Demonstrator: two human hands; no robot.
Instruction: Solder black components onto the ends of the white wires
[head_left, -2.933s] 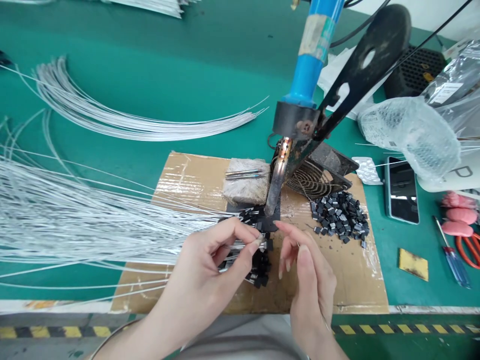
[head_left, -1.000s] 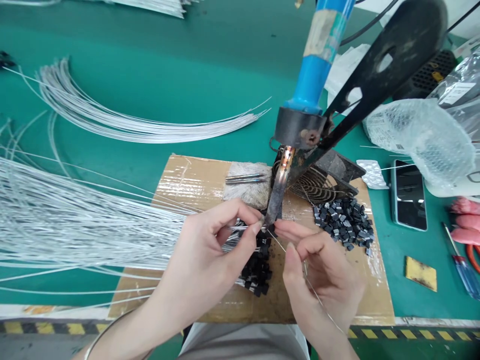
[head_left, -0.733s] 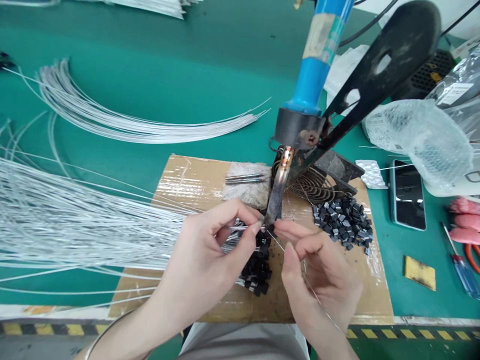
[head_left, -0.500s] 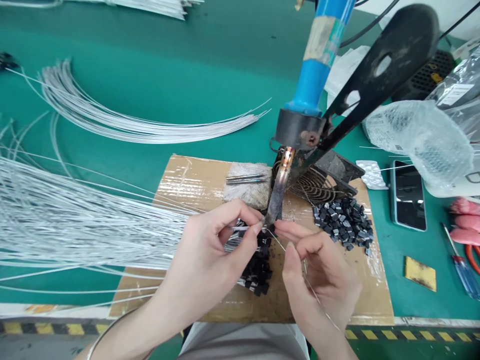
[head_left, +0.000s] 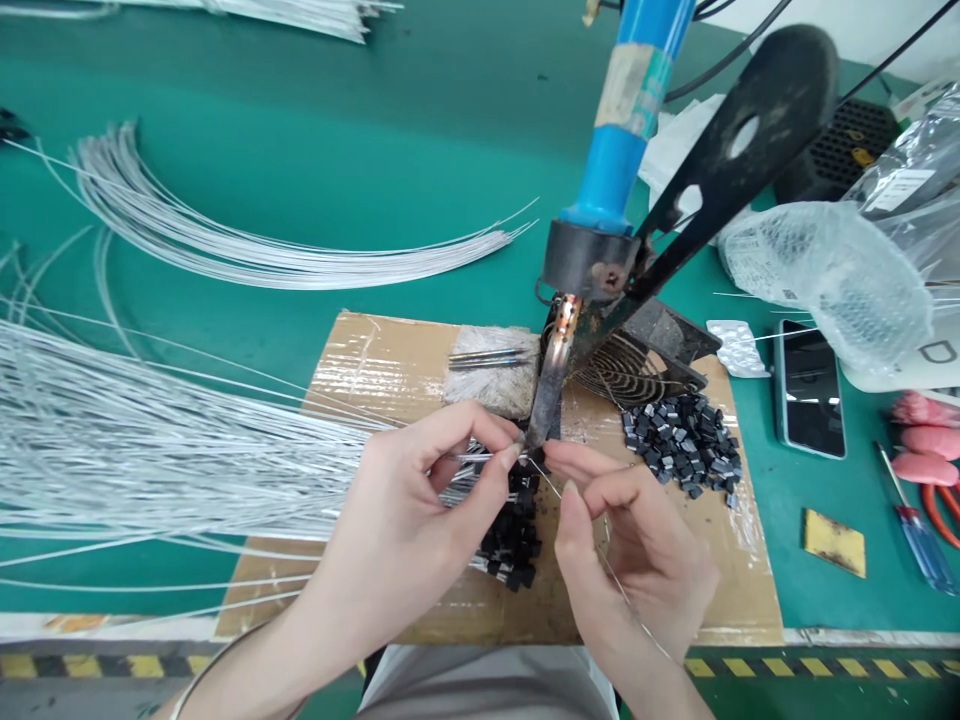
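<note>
Thumb and forefinger of my left hand (head_left: 420, 510) are pinched on the end of a thin white wire (head_left: 480, 458), right under the tip of a soldering iron (head_left: 546, 390). My right hand (head_left: 637, 550) grips a strand of solder wire (head_left: 549, 482) between thumb and fingers, its far end at the iron's tip; the rest trails across the palm. The right fingertips are close to the joint, which is small and largely hidden. The iron's blue handle (head_left: 606, 170) is clamped in a black metal stand (head_left: 739, 160). Below the hands lie finished-looking wire ends with black connectors (head_left: 511, 545).
A cardboard sheet (head_left: 375, 375) carries a pad with metal rods (head_left: 491, 390), a fan (head_left: 637, 370) and a pile of small black parts (head_left: 681, 445). White wire bundles (head_left: 172, 430) spread leftward. To the right are a phone (head_left: 810, 390), yellow sponge (head_left: 834, 543) and screwdriver (head_left: 919, 535).
The whole view has shifted slightly left. Both hands keep their grips at the iron's tip, with the solder wire still touching or very near it.
</note>
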